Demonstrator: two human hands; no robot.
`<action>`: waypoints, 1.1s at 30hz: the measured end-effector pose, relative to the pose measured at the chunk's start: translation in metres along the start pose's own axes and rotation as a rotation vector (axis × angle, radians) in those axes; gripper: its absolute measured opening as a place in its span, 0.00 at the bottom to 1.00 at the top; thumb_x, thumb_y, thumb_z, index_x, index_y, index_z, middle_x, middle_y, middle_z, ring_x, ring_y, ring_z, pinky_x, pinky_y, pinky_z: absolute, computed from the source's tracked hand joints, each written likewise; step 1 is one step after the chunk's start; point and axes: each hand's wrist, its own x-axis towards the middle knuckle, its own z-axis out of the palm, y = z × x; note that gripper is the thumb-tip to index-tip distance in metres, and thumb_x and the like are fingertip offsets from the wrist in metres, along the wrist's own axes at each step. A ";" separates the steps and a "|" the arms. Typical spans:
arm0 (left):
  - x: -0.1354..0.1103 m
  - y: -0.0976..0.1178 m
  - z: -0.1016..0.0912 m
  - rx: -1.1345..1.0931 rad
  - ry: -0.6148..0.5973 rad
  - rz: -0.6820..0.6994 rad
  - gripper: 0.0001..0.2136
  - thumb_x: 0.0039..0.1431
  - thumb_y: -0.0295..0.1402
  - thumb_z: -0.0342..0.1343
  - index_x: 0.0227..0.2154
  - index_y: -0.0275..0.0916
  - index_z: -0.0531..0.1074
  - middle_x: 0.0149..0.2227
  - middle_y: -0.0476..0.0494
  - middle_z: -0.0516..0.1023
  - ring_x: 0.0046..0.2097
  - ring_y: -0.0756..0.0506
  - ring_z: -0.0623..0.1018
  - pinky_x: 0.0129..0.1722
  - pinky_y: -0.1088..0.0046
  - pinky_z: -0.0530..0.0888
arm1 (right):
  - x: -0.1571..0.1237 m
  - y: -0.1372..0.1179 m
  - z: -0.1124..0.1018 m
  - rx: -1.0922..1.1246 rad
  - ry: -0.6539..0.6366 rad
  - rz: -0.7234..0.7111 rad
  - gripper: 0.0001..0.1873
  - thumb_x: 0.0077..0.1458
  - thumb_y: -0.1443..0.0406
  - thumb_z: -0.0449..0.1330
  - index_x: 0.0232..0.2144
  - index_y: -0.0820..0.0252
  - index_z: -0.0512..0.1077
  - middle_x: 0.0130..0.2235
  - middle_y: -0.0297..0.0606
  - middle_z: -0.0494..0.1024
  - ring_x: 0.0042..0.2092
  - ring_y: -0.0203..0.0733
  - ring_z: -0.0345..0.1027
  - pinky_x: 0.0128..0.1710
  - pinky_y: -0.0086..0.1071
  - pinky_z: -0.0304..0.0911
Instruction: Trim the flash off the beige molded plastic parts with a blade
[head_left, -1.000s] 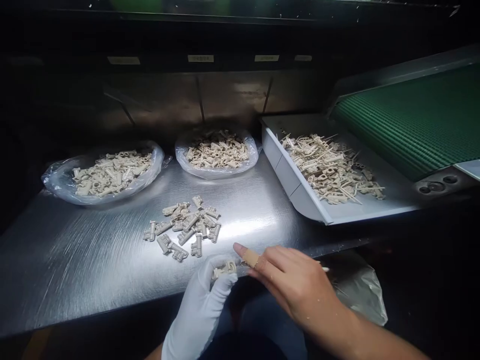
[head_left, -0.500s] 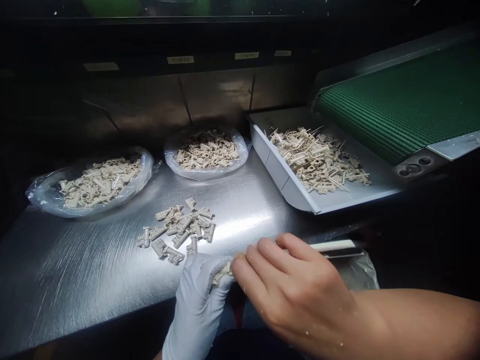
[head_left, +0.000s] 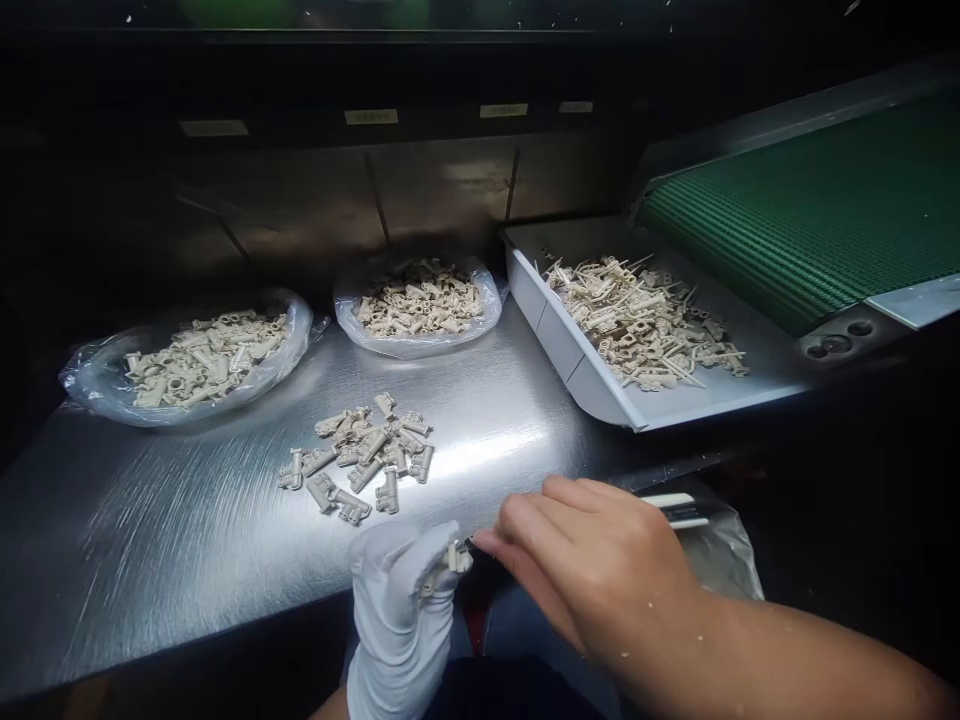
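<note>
My left hand point(head_left: 401, 600), in a white glove, is closed around a small beige plastic part point(head_left: 454, 560), its end showing between thumb and fingers. Bare and curled, my right hand point(head_left: 585, 560) is just right of that part. It grips what looks like a pair of nippers point(head_left: 669, 500); white handle ends stick out behind the hand and a small dark tip shows near the part. Most of the tool is hidden by the fingers. Beyond the glove lies a loose group of beige plastic parts point(head_left: 367, 450) on the metal table point(head_left: 225, 520).
Two plastic-lined containers, left point(head_left: 97, 385) and middle point(head_left: 416, 345), hold many beige parts. At right, a grey tray point(head_left: 547, 320) carries parts with thin sprues, below a green conveyor belt point(head_left: 810, 210). A clear plastic bag point(head_left: 727, 560) hangs off the table's front edge.
My right hand has turned and drawn slightly away from the glove, uncovering the tool's dark tip. The two handle ends now show apart. The view has shifted slightly.
</note>
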 end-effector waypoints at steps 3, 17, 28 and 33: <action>-0.004 0.004 0.004 0.064 0.096 0.110 0.10 0.62 0.47 0.63 0.40 0.48 0.79 0.42 0.44 0.76 0.47 0.37 0.73 0.49 0.63 0.71 | -0.010 0.004 0.010 0.193 0.097 0.100 0.13 0.72 0.65 0.58 0.31 0.58 0.69 0.26 0.32 0.74 0.27 0.38 0.66 0.29 0.34 0.55; 0.001 0.023 0.006 -0.023 -0.177 0.041 0.14 0.67 0.48 0.57 0.33 0.43 0.73 0.31 0.52 0.68 0.32 0.48 0.68 0.37 0.73 0.71 | -0.028 0.003 0.046 0.432 0.302 0.207 0.04 0.68 0.68 0.62 0.37 0.57 0.73 0.31 0.34 0.80 0.30 0.40 0.73 0.32 0.34 0.66; 0.004 0.022 -0.006 -0.073 -0.314 0.038 0.10 0.68 0.43 0.60 0.34 0.44 0.76 0.34 0.52 0.70 0.35 0.49 0.68 0.41 0.73 0.67 | -0.020 0.009 0.031 0.520 0.139 0.158 0.08 0.67 0.67 0.64 0.32 0.58 0.73 0.28 0.33 0.78 0.28 0.37 0.72 0.29 0.31 0.65; 0.006 0.022 -0.006 -0.114 -0.368 -0.006 0.11 0.67 0.45 0.59 0.34 0.44 0.76 0.34 0.52 0.70 0.35 0.48 0.69 0.40 0.72 0.68 | -0.023 0.011 0.034 0.702 0.015 0.278 0.10 0.69 0.63 0.62 0.33 0.57 0.73 0.29 0.32 0.77 0.29 0.37 0.73 0.29 0.28 0.68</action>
